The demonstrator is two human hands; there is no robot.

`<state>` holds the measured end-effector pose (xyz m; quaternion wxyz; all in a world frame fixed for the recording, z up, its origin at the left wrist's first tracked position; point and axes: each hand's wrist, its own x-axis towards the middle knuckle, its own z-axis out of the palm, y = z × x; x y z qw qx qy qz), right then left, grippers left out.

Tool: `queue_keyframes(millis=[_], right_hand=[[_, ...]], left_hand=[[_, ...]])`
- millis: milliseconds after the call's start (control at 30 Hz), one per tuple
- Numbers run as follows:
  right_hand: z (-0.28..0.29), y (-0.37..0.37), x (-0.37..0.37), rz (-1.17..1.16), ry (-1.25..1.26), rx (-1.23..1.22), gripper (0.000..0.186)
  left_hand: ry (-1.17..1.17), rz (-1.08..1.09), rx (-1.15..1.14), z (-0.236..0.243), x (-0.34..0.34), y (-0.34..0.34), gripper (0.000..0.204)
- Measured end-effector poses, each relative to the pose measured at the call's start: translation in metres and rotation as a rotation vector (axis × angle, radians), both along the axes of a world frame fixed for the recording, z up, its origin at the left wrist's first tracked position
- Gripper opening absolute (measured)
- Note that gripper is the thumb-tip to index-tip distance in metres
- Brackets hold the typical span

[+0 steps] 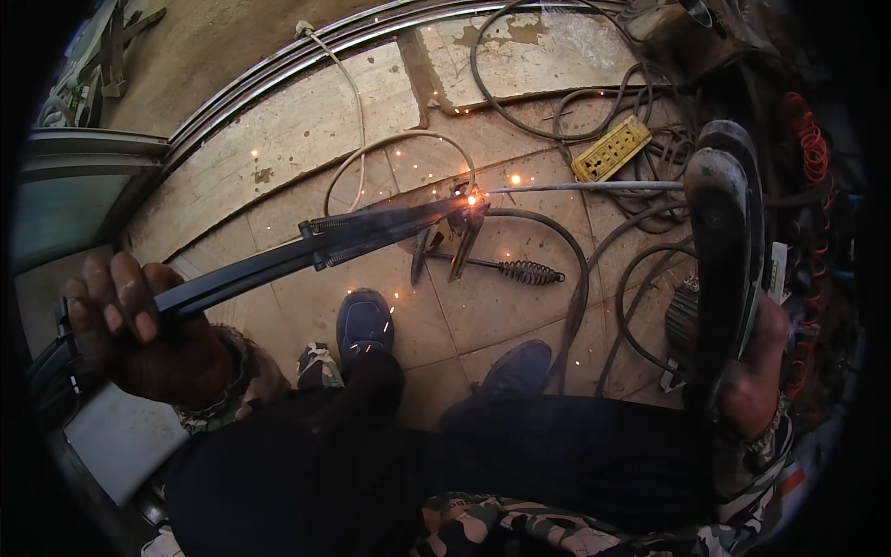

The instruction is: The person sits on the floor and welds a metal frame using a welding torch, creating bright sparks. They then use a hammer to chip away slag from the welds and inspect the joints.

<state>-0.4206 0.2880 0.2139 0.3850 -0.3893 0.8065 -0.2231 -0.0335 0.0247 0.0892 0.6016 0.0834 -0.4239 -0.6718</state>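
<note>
My left hand (139, 325) is closed around one end of a long dark metal bar assembly (251, 269) with coil springs along its sides. My right hand (756, 371) grips a large dark electrode holder (724, 232), which hides some of the fingers. From the holder a thin grey welding electrode (585, 187) runs left to the bar's far end, where a bright orange glow throws sparks. Below the glow is a rusty metal piece (464, 251); its kind is unclear. A chipping hammer (529, 271) with a spring handle lies on the floor beside it.
A yellow power strip (613, 150) rests among tangled cables (668, 158) at the far right. A red coiled hose (809, 186) hangs along the right edge. My two shoes (365, 325) stand on the tiled floor, near flying sparks. A metal sliding-door track (269, 70) crosses the back.
</note>
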Motion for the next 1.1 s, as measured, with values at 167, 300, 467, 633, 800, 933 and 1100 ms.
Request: queue_keyframes(millis=[167,300,467,633,800,933,1100], right_hand=[[-0.002,-0.010,0.011,-0.033,0.011,-0.067,0.056],[-0.006,-0.020,0.016,-0.037,0.016,-0.149,0.036],[-0.009,-0.024,0.022,-0.057,0.072,-0.165,0.021],[-0.009,-0.023,0.022,-0.054,0.067,-0.169,0.022],[-0.008,-0.025,0.022,-0.047,0.065,-0.159,0.022],[-0.008,-0.026,0.022,-0.040,0.072,-0.140,0.023],[-0.012,-0.025,0.023,-0.069,0.039,-0.166,0.023]], left_hand=[[-0.007,0.000,-0.009,0.001,0.002,0.001,0.028],[0.008,0.050,-0.028,0.001,-0.006,0.004,0.024],[0.004,0.068,-0.042,0.000,-0.005,0.004,0.024],[-0.005,0.037,-0.029,0.001,-0.003,0.003,0.023],[0.002,0.061,-0.043,0.001,-0.006,0.004,0.024],[-0.007,0.056,-0.044,0.000,-0.007,0.004,0.024],[0.001,0.045,-0.013,0.003,-0.006,0.005,0.028]])
